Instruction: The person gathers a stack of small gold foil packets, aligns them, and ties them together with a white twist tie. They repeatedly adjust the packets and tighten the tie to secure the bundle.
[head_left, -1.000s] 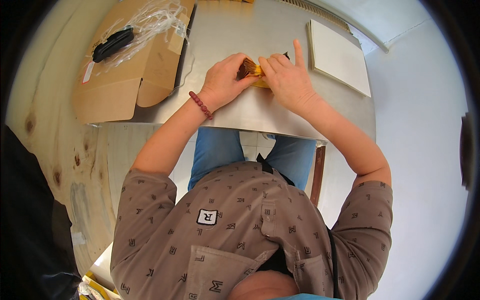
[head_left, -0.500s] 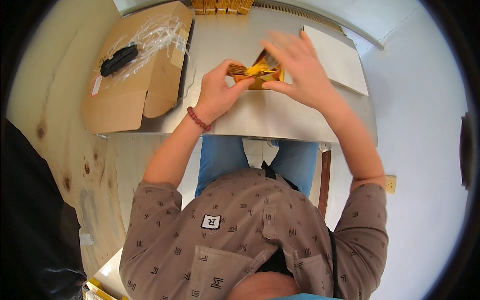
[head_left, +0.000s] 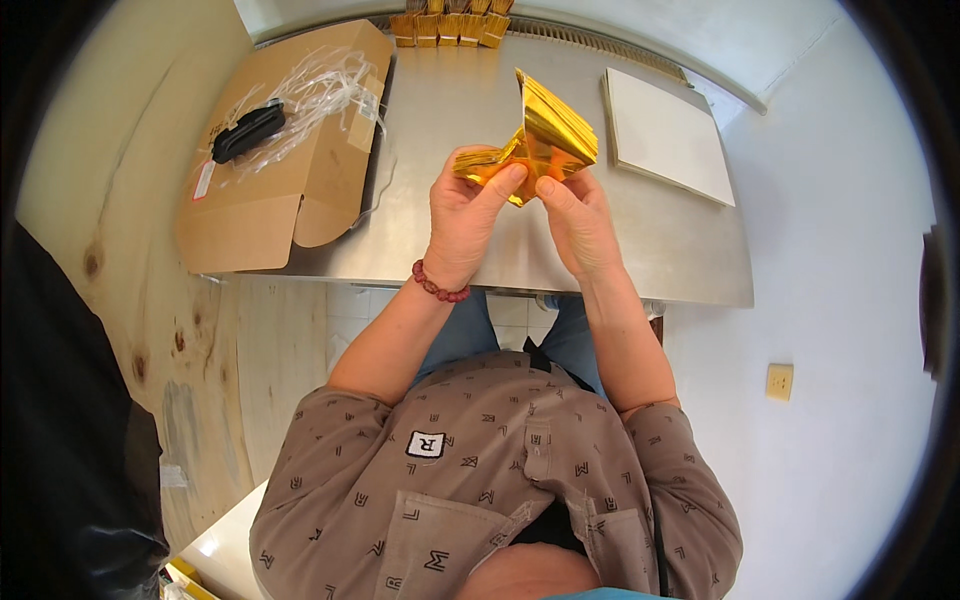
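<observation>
Both hands hold a bundle of shiny gold foil paper (head_left: 556, 125) above the near half of the metal table. Its layers are pinched in at the middle and fan out on two sides, the larger fan pointing up and to the right. My left hand (head_left: 467, 205) grips the pinched middle and the left fan, thumb on top; a red bead bracelet circles that wrist. My right hand (head_left: 580, 220) closes on the lower right part, its thumb beside the left thumb. The fingers under the paper are mostly hidden.
A flattened cardboard box (head_left: 330, 175) at the left carries tangled clear plastic strips (head_left: 335, 80) and a black object (head_left: 250, 132). Several gold paper bundles (head_left: 450, 30) stand at the far edge of the metal table (head_left: 440, 110). White sheets (head_left: 670, 135) lie stacked at the right.
My right hand, blurred and spread above the paper before, has come down and closed on it. The right fan of gold paper now stands up and shows its layers.
</observation>
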